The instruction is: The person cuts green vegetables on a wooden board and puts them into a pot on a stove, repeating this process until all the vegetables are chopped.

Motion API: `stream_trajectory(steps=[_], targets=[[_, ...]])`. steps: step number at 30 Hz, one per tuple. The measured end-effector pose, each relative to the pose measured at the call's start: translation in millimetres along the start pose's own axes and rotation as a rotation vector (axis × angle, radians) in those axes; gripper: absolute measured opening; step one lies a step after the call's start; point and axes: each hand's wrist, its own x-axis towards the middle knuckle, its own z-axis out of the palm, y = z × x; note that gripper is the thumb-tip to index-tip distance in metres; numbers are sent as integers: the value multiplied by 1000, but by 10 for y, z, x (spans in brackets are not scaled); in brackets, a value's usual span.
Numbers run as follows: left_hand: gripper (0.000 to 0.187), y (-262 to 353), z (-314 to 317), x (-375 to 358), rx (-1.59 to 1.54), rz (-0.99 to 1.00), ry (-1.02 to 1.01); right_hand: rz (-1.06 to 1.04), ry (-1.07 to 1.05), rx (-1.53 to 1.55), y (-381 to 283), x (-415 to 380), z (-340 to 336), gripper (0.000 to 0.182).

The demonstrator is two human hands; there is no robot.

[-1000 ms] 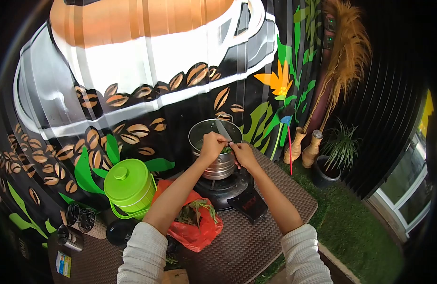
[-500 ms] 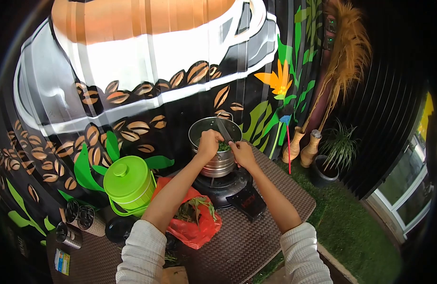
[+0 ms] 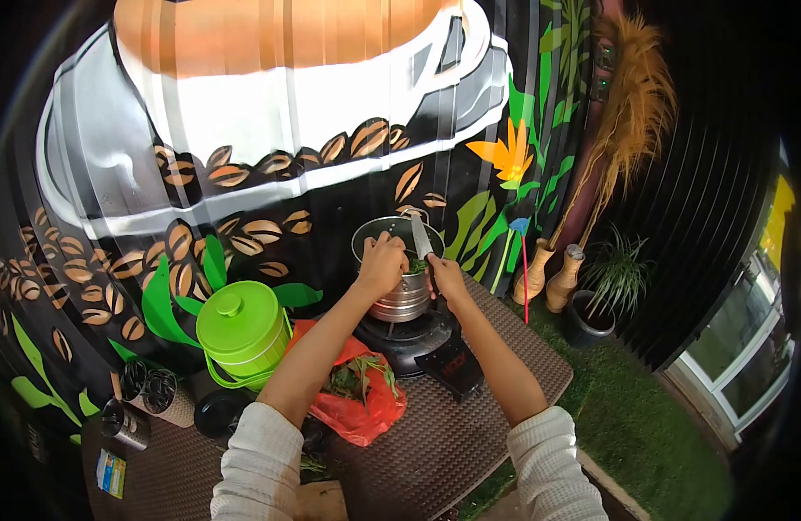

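Observation:
My right hand [image 3: 445,275] grips a knife [image 3: 420,236] by its handle, with the blade pointing up and away over a metal pot [image 3: 393,307]. Closed and curled above the pot's left side is my left hand [image 3: 385,265], its fingertips partly hidden. Green leaves [image 3: 416,266] show at its fingers, close to the knife; how many lie in the pot below is hard to see. The pot stands on a black gas stove [image 3: 398,349]. In front of the stove, an orange-red plastic bag [image 3: 364,425] lies open with leafy stems [image 3: 362,380] inside.
A lime-green lidded bucket [image 3: 240,326] stands left of the bag on the brown woven-pattern table [image 3: 452,451]. Dark containers [image 3: 127,425] and a small packet [image 3: 111,473] are at the far left. The painted wall [image 3: 331,195] rises close behind the pot.
The knife blade has tilted more upright and shifted slightly right. My left hand's fingers have curled further over the pot, and the whole view has shifted a little.

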Motion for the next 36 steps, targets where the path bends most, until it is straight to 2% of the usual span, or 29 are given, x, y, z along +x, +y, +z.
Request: stream_trajectory(steps=[1,3,5,6,9,13,15,16,17,19,20,21,23,25,27,29,31,33,36], targets=[[9,-32,43,2,2,2,-1,-32,17,-74,9,13,4,41],[12,-52,93,29,-208,-139,123,-60,36,-150,71,45,4,41],[15,-51,57,-9,-320,-208,153,-341,173,-787,155,87,27,42],[18,-40,-1,-42,-430,-274,180,-339,170,-787,111,20,59,42],[24,-31,-177,-151,-509,-296,235,-274,222,-882,-42,-157,145,43],[21,20,-533,-420,-559,-317,257,-268,204,-959,54,-198,163,44],[15,113,-795,-594,-581,-319,433,-552,457,-788,144,-258,226,43],[11,144,-950,-712,-567,-300,447,-549,402,-656,134,-329,282,42],[11,175,-1102,-853,-577,-309,432,-529,402,-661,171,-448,327,42],[12,225,-1320,-1238,-753,-379,365,-351,87,-197,-117,-1183,566,43],[12,219,-1394,-1466,-772,-398,300,-260,32,-156,-193,-1499,687,41],[12,212,-1462,-1711,-780,-416,286,-236,30,-160,-160,-1734,786,41],[9,243,-1611,-2284,-903,-490,128,-209,-102,-145,-8,-2226,995,39],[8,280,-1789,-2890,-1009,-493,79,-238,-98,-174,274,-2752,1205,36],[12,328,-1964,-3496,-952,-508,-140,-174,9,-426,500,-3369,1406,31],[14,421,-2138,-4063,-1009,-638,-278,-170,3,-479,825,-3898,1508,27],[15,455,-2194,-4635,-1078,-611,-257,-158,19,-592,1103,-4395,1567,27],[14,516,-2198,-5133,-1073,-772,-292,-107,66,-655,1376,-4843,1621,27],[17,686,-2199,-5701,-1025,-816,-322,-67,171,-802,1722,-5294,1648,27]])
